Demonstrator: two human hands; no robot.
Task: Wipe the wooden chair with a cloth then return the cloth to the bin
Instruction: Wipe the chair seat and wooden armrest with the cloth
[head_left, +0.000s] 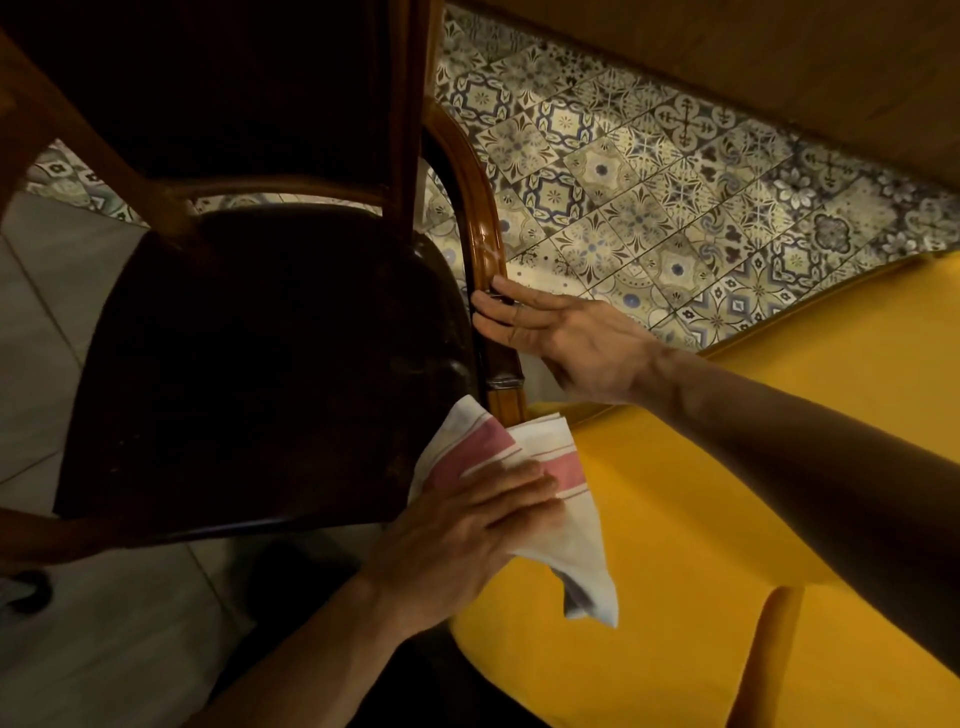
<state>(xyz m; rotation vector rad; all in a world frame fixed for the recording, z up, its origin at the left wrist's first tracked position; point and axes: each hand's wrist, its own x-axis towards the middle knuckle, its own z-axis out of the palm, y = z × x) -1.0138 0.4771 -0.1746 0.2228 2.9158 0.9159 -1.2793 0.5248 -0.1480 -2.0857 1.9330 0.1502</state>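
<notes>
The wooden chair (483, 223) fills the left and centre, with a dark seat and a glossy curved brown armrest on its right side. A white cloth (566, 525) with red stripes is draped over the front end of that armrest. My left hand (462, 540) lies flat on the cloth, pressing it onto the armrest's end. My right hand (561, 338) rests on the armrest farther back, fingers wrapped over the wood. No bin is visible.
A yellow upholstered seat (727, 493) stands right beside the chair at lower right, touching the cloth's hanging corner. Patterned floor tiles (649, 182) spread behind, plain grey tiles (104, 649) at left. A wooden surface (779, 52) runs along the top right.
</notes>
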